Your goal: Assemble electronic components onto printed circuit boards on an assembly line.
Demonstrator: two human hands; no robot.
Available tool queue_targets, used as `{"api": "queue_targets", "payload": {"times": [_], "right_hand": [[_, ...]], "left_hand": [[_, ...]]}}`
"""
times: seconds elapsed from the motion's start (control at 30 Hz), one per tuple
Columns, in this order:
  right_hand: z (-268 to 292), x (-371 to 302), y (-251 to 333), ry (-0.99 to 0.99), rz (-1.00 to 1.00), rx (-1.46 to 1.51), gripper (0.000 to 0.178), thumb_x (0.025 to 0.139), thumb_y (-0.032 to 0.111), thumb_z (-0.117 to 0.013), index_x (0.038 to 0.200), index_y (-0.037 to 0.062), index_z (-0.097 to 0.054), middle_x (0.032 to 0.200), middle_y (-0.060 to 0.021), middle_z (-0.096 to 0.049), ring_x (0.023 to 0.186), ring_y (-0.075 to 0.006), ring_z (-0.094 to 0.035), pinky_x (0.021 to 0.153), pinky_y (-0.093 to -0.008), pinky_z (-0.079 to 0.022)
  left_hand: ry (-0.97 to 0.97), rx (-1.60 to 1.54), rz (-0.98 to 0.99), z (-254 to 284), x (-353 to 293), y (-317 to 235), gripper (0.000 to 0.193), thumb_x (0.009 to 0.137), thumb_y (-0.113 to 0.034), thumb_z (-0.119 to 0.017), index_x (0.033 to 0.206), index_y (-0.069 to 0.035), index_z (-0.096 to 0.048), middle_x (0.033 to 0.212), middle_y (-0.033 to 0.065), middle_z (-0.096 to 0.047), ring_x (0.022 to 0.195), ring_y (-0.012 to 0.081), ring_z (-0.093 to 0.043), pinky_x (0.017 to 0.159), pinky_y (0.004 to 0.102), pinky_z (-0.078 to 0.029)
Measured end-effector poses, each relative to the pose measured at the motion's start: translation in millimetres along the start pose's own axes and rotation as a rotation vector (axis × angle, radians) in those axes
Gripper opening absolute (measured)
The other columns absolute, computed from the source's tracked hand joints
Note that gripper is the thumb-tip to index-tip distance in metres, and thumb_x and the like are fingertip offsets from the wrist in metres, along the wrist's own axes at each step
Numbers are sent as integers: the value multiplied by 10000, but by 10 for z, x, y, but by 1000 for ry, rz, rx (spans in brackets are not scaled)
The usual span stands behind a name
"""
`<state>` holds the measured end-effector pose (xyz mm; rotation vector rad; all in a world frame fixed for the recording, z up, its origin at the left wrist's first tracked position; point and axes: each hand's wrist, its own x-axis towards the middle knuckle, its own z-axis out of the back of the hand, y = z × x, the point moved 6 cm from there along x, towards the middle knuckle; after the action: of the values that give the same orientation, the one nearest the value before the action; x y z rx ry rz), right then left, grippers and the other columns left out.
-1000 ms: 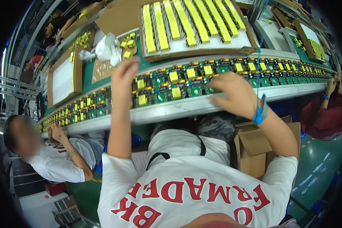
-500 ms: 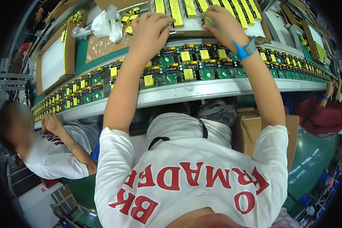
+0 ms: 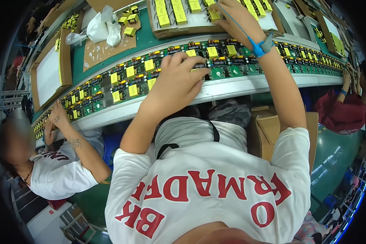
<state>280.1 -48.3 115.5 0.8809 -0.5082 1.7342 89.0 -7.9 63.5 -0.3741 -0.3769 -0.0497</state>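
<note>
At the left, a shallow cardboard tray (image 3: 67, 65) is lying with most of its white liner (image 3: 46, 77) bare, a few yellow pieces lining its right side. Behind it, a cardboard box (image 3: 81, 21) is holding a heap of small yellow parts (image 3: 71, 22). Next, a white plastic bag (image 3: 96, 30) is resting on a brown sheet (image 3: 93, 55), its contents hidden, while several loose yellow blocks (image 3: 130, 31) are sitting beside it. In the middle, a larger tray (image 3: 191, 31) is holding yellow components (image 3: 163, 20) in rows, with white showing between them. Below it, a line of green circuit boards (image 3: 235, 71) is running along a metal rail (image 3: 232, 87), many of them bearing yellow components. Near the person's lap, a brown carton (image 3: 264, 132) is standing; its inside cannot be made out. At the far right, another tray is holding yellow rows (image 3: 338, 45).

The left hand (image 3: 177, 79) is resting over the circuit boards, fingers bent and slightly spread, thumb apart; whether it is gripping anything underneath cannot be told. The right hand (image 3: 240, 22), well apart from it and wearing a blue wrist strap (image 3: 262, 46), is reaching over the larger tray, its thumb and fingers curving about a yellow component; whether they are pinching it cannot be told.
</note>
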Motion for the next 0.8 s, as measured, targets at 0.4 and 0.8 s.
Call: {"api": "queue_targets", "payload": {"times": [0.4,0.8], "right_hand": [[9,-142,-232,189,-518,70,366,802,160,-753,1104,20,-603,1041,-147,-634,955,-317,-630,817,-372,-526],[-28,-368,1190,292,-479,510,351,772,78,-773,1094,34,-640,1010,-115,-604,931,-279,-626,809,-354,-528]], "left_hand": [[-42,-169,140,140,-320,139,300,855,-120,-634,1152,-107,-672,1252,99,-596,1156,333,-487,1020,435,-352],[71,-535,345,-33,-365,138,235,916,-224,-656,1012,-11,-633,958,127,-643,866,261,-601,792,341,-474]]}}
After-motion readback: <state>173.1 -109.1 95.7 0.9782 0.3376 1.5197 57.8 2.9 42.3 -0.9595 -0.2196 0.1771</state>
